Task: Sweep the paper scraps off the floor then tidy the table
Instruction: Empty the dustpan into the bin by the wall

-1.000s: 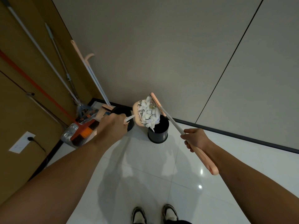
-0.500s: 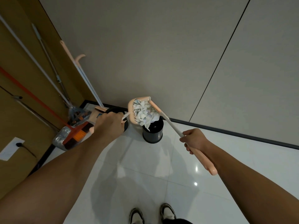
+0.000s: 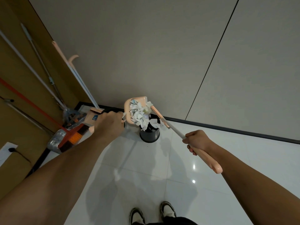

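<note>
1. My left hand [image 3: 109, 123] is closed in a fist around the dustpan's thin white handle.
2. The dustpan [image 3: 129, 109] is a soft peach colour. It is tipped up on its side, right above the bin.
3. The paper scraps [image 3: 139, 113] are white and crumpled, with some bluish bits. They are bunched up in a pile in the dustpan, and some hang over its edge into the top of the bin.
4. The bin [image 3: 150, 135] is small, round and black. It stands on the shiny white floor [image 3: 146, 176], close to the grey wall [image 3: 146, 54].
5. My right hand [image 3: 197, 141] is curled tight around the broom [image 3: 175, 132] handle, where the white stick meets the peach grip.
6. The peach broom head touches the scraps by the top of the bin.
7. Mops and another broom [image 3: 76, 75] lean in the corner to my left.
8. My shoes [image 3: 152, 214] show at the bottom.
</note>
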`<state>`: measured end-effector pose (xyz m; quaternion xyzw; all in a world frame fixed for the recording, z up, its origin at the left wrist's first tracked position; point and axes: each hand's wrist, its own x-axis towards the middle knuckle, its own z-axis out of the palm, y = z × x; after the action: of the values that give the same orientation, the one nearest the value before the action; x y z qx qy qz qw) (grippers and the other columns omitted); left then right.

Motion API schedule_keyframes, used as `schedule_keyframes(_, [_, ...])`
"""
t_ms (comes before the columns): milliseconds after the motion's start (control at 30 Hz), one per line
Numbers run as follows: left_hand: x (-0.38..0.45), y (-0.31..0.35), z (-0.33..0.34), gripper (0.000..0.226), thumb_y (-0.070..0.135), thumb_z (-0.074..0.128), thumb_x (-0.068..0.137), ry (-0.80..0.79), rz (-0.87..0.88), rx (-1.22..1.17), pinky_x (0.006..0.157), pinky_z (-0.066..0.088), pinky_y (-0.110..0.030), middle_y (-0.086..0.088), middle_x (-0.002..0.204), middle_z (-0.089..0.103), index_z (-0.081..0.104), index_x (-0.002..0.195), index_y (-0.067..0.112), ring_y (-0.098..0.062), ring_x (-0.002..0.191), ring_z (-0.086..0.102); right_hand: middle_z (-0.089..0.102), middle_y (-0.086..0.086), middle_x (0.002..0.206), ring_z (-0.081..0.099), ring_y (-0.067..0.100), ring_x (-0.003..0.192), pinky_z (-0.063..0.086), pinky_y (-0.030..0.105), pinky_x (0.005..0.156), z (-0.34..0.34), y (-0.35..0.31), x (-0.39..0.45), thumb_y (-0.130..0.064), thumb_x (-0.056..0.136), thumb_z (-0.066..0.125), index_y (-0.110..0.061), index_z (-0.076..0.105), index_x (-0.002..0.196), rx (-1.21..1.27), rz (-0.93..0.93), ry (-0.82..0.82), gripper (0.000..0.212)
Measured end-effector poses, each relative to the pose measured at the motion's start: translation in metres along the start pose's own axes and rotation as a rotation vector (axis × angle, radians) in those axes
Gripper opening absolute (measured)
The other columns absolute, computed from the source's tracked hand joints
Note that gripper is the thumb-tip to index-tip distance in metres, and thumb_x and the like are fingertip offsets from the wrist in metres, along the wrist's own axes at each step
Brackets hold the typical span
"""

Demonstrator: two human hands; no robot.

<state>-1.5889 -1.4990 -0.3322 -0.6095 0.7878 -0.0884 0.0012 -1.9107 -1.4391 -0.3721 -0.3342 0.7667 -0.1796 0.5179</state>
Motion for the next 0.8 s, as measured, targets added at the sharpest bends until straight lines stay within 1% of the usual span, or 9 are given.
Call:
schedule_keyframes(167, [-0.006,0.001,-0.001,0.018,0.025,0.059,0.087,0.018,0.009,-0.001,0.058,0.049,-0.035,-0.013,0.073,0.061,0.068,0.091,0.010,-0.034,0.067,0.057,0.058,0.016,0.068,0.050,0.021,0.043,0.043,0.022,0.041,0.001,-0.002,-0.005,-0.004,0.088,0.066,-0.007,0.065,0.093,0.058,-0.019,0.027,0.006])
schedule_keyframes(333, [-0.007,-0.002,-0.003,0.015,0.022,0.058,0.085,0.055,0.031,0.031,0.053,0.043,-0.032,-0.012,0.066,0.059,0.066,0.085,0.010,-0.032,0.059,0.054,0.058,0.016,0.068,0.050,0.021,0.043,0.043,0.021,0.040,0.002,-0.004,-0.007,-0.005,0.088,0.066,-0.008,0.064,0.093,0.057,-0.020,0.029,0.006])
schedule_keyframes(400, [-0.007,-0.002,-0.004,0.014,0.021,0.058,0.085,0.078,0.039,0.037,0.052,0.043,-0.031,-0.013,0.064,0.058,0.066,0.082,0.009,-0.032,0.056,0.053,0.059,0.016,0.069,0.051,0.020,0.043,0.044,0.022,0.041,0.002,-0.003,-0.007,-0.005,0.087,0.067,-0.009,0.064,0.094,0.047,-0.013,0.027,0.008])
schedule_keyframes(533, [-0.006,0.002,-0.007,0.019,0.026,0.056,0.086,0.017,0.056,0.024,0.061,0.049,-0.033,-0.010,0.073,0.064,0.068,0.091,0.012,-0.032,0.063,0.057,0.059,0.016,0.069,0.051,0.020,0.044,0.044,0.023,0.042,0.003,0.000,-0.010,-0.004,0.087,0.067,-0.008,0.065,0.094,0.036,0.005,0.014,0.009])
schedule_keyframes(700, [-0.006,0.005,-0.010,0.022,0.028,0.053,0.088,-0.002,0.025,0.022,0.063,0.051,-0.034,-0.009,0.076,0.065,0.068,0.095,0.012,-0.030,0.065,0.059,0.060,0.017,0.071,0.053,0.020,0.047,0.047,0.025,0.045,0.004,0.004,-0.012,-0.005,0.088,0.067,-0.008,0.065,0.094,0.026,0.005,0.007,0.007])
schedule_keyframes(800, [-0.008,0.006,-0.011,0.020,0.025,0.058,0.087,-0.031,0.083,0.063,0.063,0.050,-0.033,-0.011,0.076,0.067,0.069,0.096,0.011,-0.031,0.065,0.061,0.060,0.017,0.072,0.053,0.020,0.047,0.047,0.025,0.045,0.006,0.006,-0.013,-0.005,0.088,0.068,-0.007,0.065,0.097,0.031,-0.002,0.011,0.009])
